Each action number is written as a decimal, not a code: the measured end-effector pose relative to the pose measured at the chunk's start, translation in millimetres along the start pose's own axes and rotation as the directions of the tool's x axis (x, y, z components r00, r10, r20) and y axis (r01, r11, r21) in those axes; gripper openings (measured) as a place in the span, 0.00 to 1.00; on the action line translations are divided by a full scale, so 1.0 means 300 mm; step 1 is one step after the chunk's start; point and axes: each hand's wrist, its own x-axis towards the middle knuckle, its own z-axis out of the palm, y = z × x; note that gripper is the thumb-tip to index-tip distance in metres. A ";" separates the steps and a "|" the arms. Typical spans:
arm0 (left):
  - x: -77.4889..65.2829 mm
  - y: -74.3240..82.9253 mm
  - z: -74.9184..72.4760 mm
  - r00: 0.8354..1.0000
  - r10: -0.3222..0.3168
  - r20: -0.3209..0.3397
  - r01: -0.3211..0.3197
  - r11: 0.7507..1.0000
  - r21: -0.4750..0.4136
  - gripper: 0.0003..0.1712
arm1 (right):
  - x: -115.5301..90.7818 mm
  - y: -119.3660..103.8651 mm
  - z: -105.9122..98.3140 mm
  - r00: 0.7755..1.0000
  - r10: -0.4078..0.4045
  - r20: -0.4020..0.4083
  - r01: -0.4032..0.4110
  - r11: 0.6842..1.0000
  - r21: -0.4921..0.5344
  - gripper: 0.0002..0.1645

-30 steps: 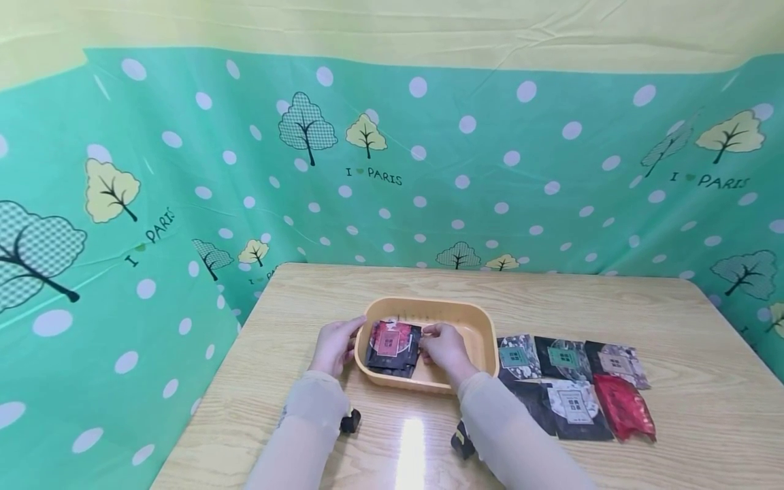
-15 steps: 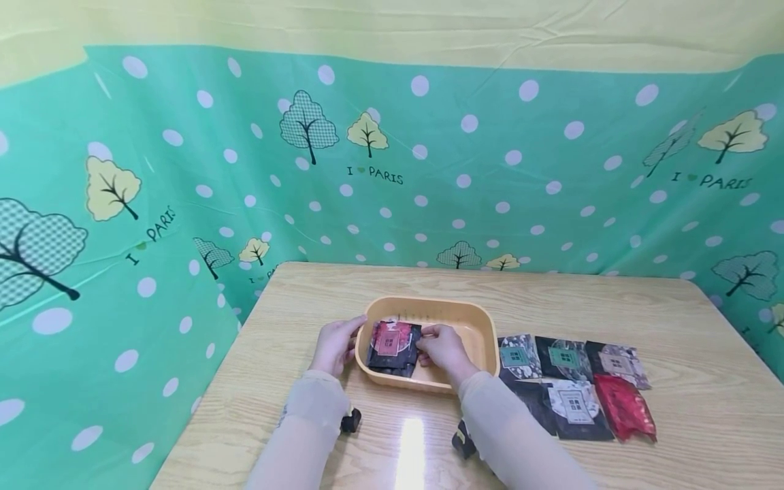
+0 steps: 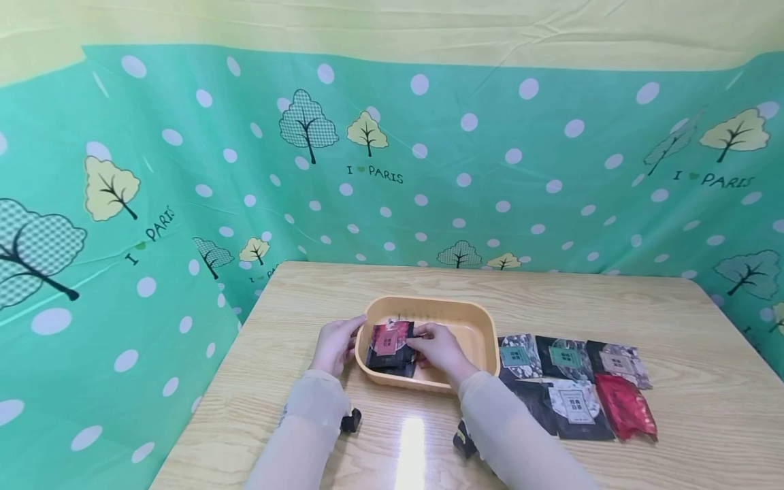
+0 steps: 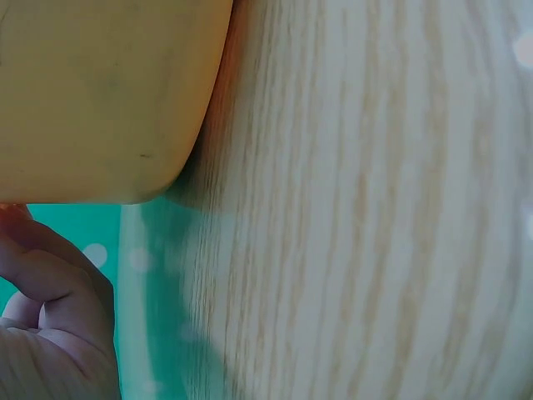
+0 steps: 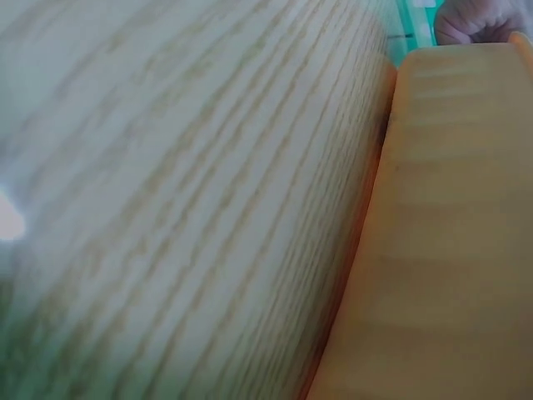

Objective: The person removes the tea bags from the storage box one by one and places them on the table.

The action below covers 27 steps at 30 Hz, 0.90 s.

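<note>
A shallow orange-yellow plastic bin (image 3: 431, 301) sits on the table. My left hand (image 3: 332, 346) holds its left end, fingertips at the rim; in the left wrist view, bent fingers (image 4: 50, 292) show beside the bin's wall (image 4: 100, 100). Inside, at the left, lies a small stack of dark tea sachets, the top tea sachet (image 3: 387, 341) red and black with a pink label. Reaching over the bin's front, my right hand (image 3: 442, 348) pinches that sachet's right edge between thumb and fingers. The right wrist view shows mostly the bin's outer wall (image 5: 458, 225), the pinch hidden there.
Right of the bin, flat tea sachets lie in two rows: a green-labelled one (image 3: 563, 357), a grey-pink-labelled one (image 3: 618, 364), a white-and-black one (image 3: 576, 408) and a shiny red one (image 3: 625, 407) among them. A polka-dot cloth (image 3: 429, 170) hangs behind the wooden table (image 3: 343, 286).
My right hand has moved slightly left with the top sachet, which has shifted a little left over the stack. The left hand and bin stay in place.
</note>
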 end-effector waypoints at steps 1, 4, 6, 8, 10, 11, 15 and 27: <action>0.000 0.000 0.000 1.000 -0.001 -0.001 0.001 1.000 0.003 0.18 | 0.000 -0.001 -0.001 1.000 -0.004 -0.006 0.004 1.000 -0.008 0.17; -0.003 0.002 -0.001 1.000 -0.006 -0.005 0.006 1.000 0.013 0.19 | -0.001 -0.003 -0.002 1.000 -0.020 -0.023 0.019 0.999 -0.036 0.16; -0.003 0.004 -0.001 1.000 -0.010 -0.006 0.010 1.000 0.015 0.19 | -0.001 -0.005 -0.002 0.999 -0.039 -0.037 0.036 0.997 -0.062 0.15; -0.004 0.005 -0.001 1.000 -0.013 -0.008 0.014 1.000 0.011 0.19 | -0.002 -0.005 -0.001 0.997 -0.062 -0.049 0.057 0.995 -0.084 0.14; -0.004 0.006 0.000 1.000 -0.017 -0.010 0.017 1.000 0.009 0.19 | -0.003 -0.004 0.000 0.995 -0.081 -0.064 0.073 0.991 -0.108 0.13; -0.004 0.006 0.000 1.000 -0.017 -0.010 0.017 1.000 0.008 0.19 | -0.003 -0.003 0.001 0.993 -0.091 -0.073 0.081 0.989 -0.125 0.12; -0.004 0.007 0.000 1.000 -0.014 -0.010 0.014 1.000 0.010 0.18 | -0.006 -0.005 -0.001 0.989 -0.102 -0.108 0.082 0.982 -0.173 0.11; 0.001 0.006 -0.001 1.000 -0.012 -0.007 0.012 1.000 0.024 0.19 | -0.014 -0.010 -0.007 0.996 -0.050 -0.076 0.052 0.998 0.026 0.12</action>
